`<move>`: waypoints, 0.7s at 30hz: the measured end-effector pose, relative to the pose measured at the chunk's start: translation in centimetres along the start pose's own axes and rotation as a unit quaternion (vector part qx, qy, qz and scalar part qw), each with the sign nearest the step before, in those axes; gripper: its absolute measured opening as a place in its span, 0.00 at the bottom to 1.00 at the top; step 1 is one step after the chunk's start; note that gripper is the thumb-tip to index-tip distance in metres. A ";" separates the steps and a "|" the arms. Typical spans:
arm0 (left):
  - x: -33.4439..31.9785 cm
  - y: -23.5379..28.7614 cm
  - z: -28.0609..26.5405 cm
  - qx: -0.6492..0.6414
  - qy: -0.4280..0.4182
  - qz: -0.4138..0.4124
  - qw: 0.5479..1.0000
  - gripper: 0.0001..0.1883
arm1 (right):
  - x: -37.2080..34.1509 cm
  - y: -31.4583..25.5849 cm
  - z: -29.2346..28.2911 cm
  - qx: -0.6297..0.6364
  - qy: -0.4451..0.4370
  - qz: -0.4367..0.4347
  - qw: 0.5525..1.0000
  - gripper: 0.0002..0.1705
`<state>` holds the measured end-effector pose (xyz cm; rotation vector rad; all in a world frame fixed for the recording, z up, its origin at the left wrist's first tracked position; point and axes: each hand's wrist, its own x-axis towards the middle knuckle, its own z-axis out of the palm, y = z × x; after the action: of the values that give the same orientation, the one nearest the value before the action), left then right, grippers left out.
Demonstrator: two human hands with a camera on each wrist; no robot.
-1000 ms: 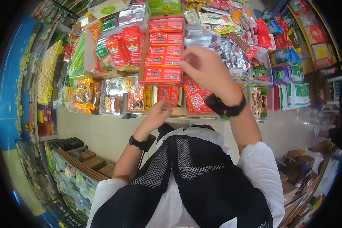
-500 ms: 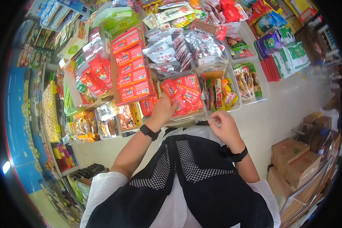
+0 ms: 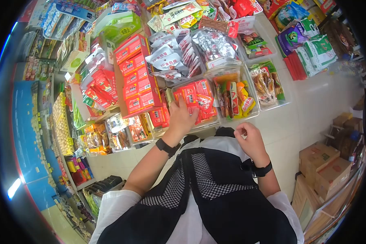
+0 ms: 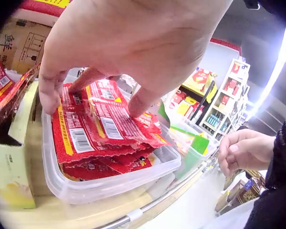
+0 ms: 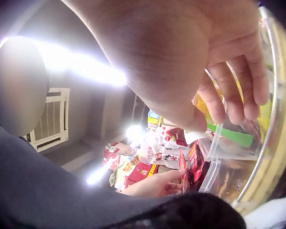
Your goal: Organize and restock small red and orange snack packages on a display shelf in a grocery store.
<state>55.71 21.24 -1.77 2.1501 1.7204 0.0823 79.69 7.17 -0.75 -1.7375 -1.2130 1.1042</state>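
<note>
While touching flat, shiny red plastic packets (image 4: 109, 129) with the thumb and bent fingers of the left hand (image 3: 181, 118), may be pinching one or merely pressing down; cannot tell which. Seems to be evening out the pile or choosing from it; would next need light fingertip pressure along the edges rather than force. Note the packets loosely layered inside a clear, round-cornered plastic tub (image 4: 78, 191), crimped at the seams and printed with white barcode panels. Expect easy sliding and creasing from such thin film. Outward from there, see the pale wooden tabletop (image 4: 62, 214) beneath, a thin metal rail (image 4: 155, 201) along the front, and a yellow-green card box (image 4: 9, 162) just beside the tub. Farther out, find boxy red cartons (image 3: 140, 103) and crinkled silver foil pouches (image 3: 164, 55). Nearer the body, holds the right hand (image 3: 251, 140) loosely curled, gripping nothing.
</note>
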 end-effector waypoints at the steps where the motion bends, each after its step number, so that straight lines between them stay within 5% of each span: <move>1: 0.1 0.0 0.3 -0.009 0.013 -0.004 1.000 0.43 | 0.0 0.2 0.0 0.002 -0.003 -0.002 1.000 0.09; 6: 0.9 0.8 1.1 -0.045 0.074 -0.011 0.996 0.43 | 0.3 0.4 0.2 0.025 -0.026 0.009 0.999 0.09; 8: 1.4 1.3 0.8 -0.204 0.102 -0.038 0.973 0.41 | 0.5 0.4 0.3 0.030 -0.038 0.007 0.999 0.09; 11: 2.7 1.1 1.4 -0.242 0.123 -0.044 0.961 0.39 | 0.9 0.5 0.5 0.031 -0.059 0.006 0.998 0.08; 12: 2.6 1.6 0.3 -0.234 0.056 -0.087 0.967 0.41 | 1.0 0.5 0.5 0.029 -0.068 0.006 0.997 0.08; 17: 2.1 2.1 1.3 -0.105 0.051 -0.122 0.986 0.44 | 1.5 0.5 1.0 0.018 -0.105 0.015 0.994 0.08; 21: 1.9 2.8 2.0 -0.071 0.113 -0.041 0.990 0.47 | 1.4 1.1 1.7 0.019 -0.130 0.023 0.991 0.08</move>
<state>59.33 22.04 -3.05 2.0278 1.8614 0.4276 78.68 8.35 -2.68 -1.6364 -1.3040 1.4061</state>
